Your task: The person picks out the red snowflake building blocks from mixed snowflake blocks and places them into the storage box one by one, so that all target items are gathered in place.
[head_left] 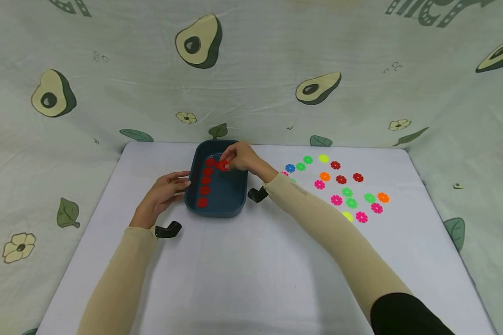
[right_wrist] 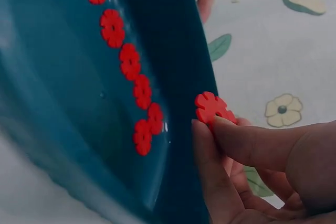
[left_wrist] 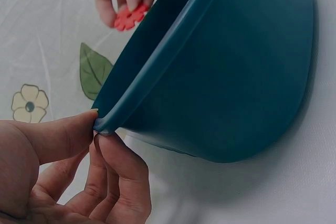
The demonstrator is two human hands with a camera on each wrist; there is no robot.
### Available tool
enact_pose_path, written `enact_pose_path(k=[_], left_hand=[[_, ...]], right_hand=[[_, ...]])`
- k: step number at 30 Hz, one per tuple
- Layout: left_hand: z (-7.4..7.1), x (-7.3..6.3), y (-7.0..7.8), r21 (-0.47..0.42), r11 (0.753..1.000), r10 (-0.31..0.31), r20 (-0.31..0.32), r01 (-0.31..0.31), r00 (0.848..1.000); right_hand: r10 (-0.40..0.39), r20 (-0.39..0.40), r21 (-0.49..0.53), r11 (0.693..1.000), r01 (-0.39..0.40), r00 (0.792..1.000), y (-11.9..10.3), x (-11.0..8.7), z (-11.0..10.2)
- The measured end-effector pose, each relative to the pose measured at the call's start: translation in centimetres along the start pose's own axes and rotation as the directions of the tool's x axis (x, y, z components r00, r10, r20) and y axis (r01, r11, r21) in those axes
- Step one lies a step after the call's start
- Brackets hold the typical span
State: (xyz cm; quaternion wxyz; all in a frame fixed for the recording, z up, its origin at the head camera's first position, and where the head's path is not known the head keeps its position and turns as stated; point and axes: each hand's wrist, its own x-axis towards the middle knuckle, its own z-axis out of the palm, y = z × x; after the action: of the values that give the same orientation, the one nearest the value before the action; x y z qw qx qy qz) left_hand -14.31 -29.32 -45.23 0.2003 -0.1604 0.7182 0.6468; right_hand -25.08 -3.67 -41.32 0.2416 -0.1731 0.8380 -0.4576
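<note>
A dark teal rectangular tub (head_left: 224, 204) stands at the back of the table. My left hand (head_left: 163, 193) pinches its rim at the left side, thumb on top and a finger beneath in the left wrist view. Over the tub's far end, my right hand (head_left: 242, 157) pinches a red flower-shaped disc (right_wrist: 210, 107) between thumb and fingers. Several more red discs (right_wrist: 112, 27) lie along one side of the tub floor in a row, with two touching at the far end.
Right of the tub, notched discs are scattered: pink (head_left: 336, 200), green (head_left: 351, 203), orange (head_left: 383, 197), yellow (head_left: 323, 158), blue (head_left: 290, 168) and red (head_left: 358, 177). A cloth (head_left: 260, 70) printed with avocados hangs behind the white table (head_left: 234, 274).
</note>
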Motion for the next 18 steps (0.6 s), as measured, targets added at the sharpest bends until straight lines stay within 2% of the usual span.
enact_pose_path(k=[8,18], left_hand=[[0.0,-0.1,0.0,-0.008,1.000,0.009,-0.009,-0.009,1.000],[0.0,0.0,-0.1,-0.006,1.000,0.006,-0.008,-0.006,1.000]], right_hand=[[0.078,0.060,-0.031,0.997,-0.077,0.995,-0.3,2.3,1.1],[0.225,0.082,-0.091,0.972,-0.218,0.971,0.3,4.4,2.4]])
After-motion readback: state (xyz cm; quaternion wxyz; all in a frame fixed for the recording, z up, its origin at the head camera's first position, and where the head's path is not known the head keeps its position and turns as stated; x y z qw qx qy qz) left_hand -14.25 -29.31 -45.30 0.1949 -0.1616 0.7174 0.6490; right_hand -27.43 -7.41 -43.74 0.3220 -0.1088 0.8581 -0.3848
